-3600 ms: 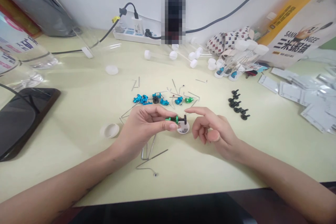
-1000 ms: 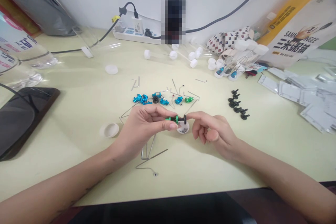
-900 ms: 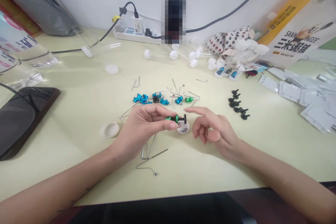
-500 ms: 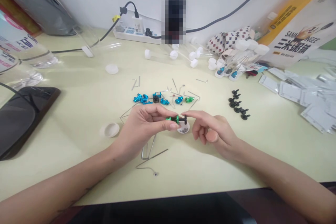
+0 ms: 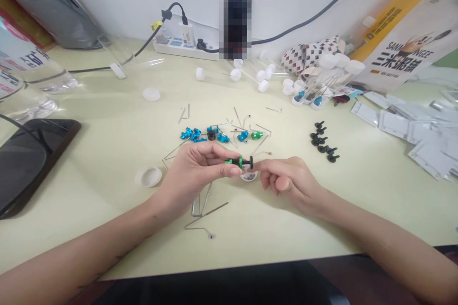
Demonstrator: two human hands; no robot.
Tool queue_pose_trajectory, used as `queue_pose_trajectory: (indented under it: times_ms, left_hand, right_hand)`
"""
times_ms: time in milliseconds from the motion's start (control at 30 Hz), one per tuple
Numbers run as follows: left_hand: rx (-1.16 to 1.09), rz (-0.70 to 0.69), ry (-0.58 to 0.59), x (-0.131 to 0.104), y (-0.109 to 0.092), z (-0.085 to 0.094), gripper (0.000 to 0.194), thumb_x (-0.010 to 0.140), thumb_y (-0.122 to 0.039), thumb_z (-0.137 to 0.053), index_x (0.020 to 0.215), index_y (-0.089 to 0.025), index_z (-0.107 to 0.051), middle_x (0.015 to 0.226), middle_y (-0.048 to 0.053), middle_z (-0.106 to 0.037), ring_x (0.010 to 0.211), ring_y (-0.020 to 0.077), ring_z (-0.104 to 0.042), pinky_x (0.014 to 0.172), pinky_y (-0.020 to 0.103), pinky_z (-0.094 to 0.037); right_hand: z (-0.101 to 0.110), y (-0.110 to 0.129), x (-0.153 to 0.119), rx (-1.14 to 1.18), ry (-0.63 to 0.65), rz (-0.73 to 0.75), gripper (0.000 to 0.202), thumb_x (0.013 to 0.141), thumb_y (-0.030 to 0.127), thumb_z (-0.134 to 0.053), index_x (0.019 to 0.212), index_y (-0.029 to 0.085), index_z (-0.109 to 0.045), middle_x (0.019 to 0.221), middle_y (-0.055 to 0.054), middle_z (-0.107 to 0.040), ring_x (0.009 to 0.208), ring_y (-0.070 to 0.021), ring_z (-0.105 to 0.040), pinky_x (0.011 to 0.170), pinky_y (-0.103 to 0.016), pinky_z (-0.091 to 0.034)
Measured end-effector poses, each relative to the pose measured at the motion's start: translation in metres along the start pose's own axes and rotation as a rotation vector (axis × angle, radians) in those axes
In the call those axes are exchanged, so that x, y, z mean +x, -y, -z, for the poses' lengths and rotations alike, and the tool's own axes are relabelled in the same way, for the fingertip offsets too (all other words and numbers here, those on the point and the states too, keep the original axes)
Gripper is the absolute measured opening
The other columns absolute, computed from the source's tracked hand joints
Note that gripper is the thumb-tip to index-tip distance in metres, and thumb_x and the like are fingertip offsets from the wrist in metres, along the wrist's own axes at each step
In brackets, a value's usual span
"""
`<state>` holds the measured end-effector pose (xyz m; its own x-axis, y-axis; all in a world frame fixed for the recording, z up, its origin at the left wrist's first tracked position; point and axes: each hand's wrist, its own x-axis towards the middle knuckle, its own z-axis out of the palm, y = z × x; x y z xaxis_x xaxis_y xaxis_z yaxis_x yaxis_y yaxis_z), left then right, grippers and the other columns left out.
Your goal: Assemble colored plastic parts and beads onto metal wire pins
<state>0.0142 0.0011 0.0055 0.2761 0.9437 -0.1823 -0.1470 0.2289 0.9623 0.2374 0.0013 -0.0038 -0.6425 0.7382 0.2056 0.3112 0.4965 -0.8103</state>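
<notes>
Between the thumb and fingers of my left hand [image 5: 188, 167] lies a small green and black fitting [image 5: 234, 162], held sideways. A black thumbscrew [image 5: 251, 162] with a round flat head sticks out of its right end. My right hand [image 5: 295, 176] has its index finger stretched toward that head, at or very near its edge; the other fingers curl loosely and nothing shows in them. Just below the fitting is a white cap [image 5: 248, 177] with tiny parts in it. Beyond my hands lie several blue fittings [image 5: 191, 134], a green fitting [image 5: 256, 135] and a black round piece [image 5: 211, 135].
Thin bent metal rods [image 5: 201, 221] lie around my left hand. Several black thumbscrews [image 5: 318, 140] sit to the right, near white cards [image 5: 393, 126]. Clear tubes with white caps [image 5: 235, 75] stand toward the wall. A black pad [image 5: 36, 162] is at left.
My right index fingertip has moved from the top of the thumbscrew's head down to its right side. My left hand keeps the fitting in about the same place.
</notes>
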Motion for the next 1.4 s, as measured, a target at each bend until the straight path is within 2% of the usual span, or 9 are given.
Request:
queue_pose_trajectory:
  times_ms: [67, 200, 433, 767, 1000, 1400]
  left_hand:
    - [-0.005, -0.005, 0.012, 0.0001, 0.0006, 0.0003, 0.015, 0.068, -0.014, -0.076, 0.082, -0.017, -0.070, 0.076, 0.002, -0.074, 0.074, 0.0163, -0.070, 0.073, 0.024, -0.055]
    - [0.008, 0.022, 0.033, -0.0002, 0.0015, -0.0011, 0.015, 0.069, -0.015, -0.075, 0.082, -0.016, -0.070, 0.074, 0.001, -0.074, 0.072, 0.0143, -0.069, 0.073, 0.022, -0.054]
    - [0.011, 0.083, 0.090, -0.0009, -0.0003, -0.0063, 0.012, 0.068, -0.016, -0.076, 0.078, -0.016, -0.069, 0.071, -0.002, -0.073, 0.070, 0.0097, -0.068, 0.071, 0.016, -0.053]
    - [-0.008, 0.113, 0.143, -0.0010, 0.0020, -0.0043, 0.014, 0.068, -0.017, -0.076, 0.080, -0.015, -0.069, 0.078, 0.000, -0.074, 0.076, 0.0115, -0.068, 0.075, 0.018, -0.053]
    - [0.001, 0.110, 0.159, -0.0009, 0.0000, -0.0052, 0.013, 0.069, -0.016, -0.075, 0.080, -0.016, -0.070, 0.080, 0.001, -0.075, 0.078, 0.0125, -0.069, 0.075, 0.019, -0.054]
    - [0.017, 0.116, 0.157, -0.0011, 0.0009, -0.0045, 0.013, 0.069, -0.016, -0.075, 0.081, -0.016, -0.069, 0.079, 0.001, -0.075, 0.079, 0.0130, -0.069, 0.076, 0.019, -0.054]
  right_hand:
    - [-0.0008, 0.0000, 0.0009, -0.037, -0.011, -0.020, 0.052, 0.090, 0.058, -0.031, 0.108, 0.016, -0.055, 0.069, -0.001, -0.057, 0.057, -0.0095, -0.051, 0.057, -0.020, -0.041]
    - [-0.0041, 0.0014, 0.0019, -0.145, -0.053, -0.085, 0.033, 0.088, 0.039, -0.053, 0.115, 0.020, -0.045, 0.067, 0.004, -0.058, 0.050, -0.0063, -0.048, 0.052, -0.016, -0.039]
    - [-0.0080, 0.0040, 0.0011, -0.213, -0.122, -0.004, 0.021, 0.087, 0.027, -0.056, 0.106, 0.019, -0.050, 0.062, 0.006, -0.056, 0.047, -0.0041, -0.047, 0.050, -0.013, -0.039]
    - [-0.0068, 0.0023, 0.0011, -0.264, -0.116, 0.051, 0.018, 0.088, 0.031, -0.055, 0.101, 0.018, -0.057, 0.073, 0.001, -0.066, 0.049, -0.0048, -0.052, 0.051, -0.015, -0.041]
    - [-0.0068, 0.0028, 0.0024, -0.271, -0.109, 0.075, 0.017, 0.089, 0.031, -0.054, 0.098, 0.017, -0.058, 0.080, -0.001, -0.068, 0.052, -0.0052, -0.053, 0.053, -0.015, -0.041]
    - [-0.0063, 0.0027, 0.0027, -0.285, -0.100, 0.085, 0.020, 0.089, 0.034, -0.053, 0.097, 0.016, -0.059, 0.073, 0.000, -0.066, 0.053, -0.0059, -0.053, 0.053, -0.016, -0.040]
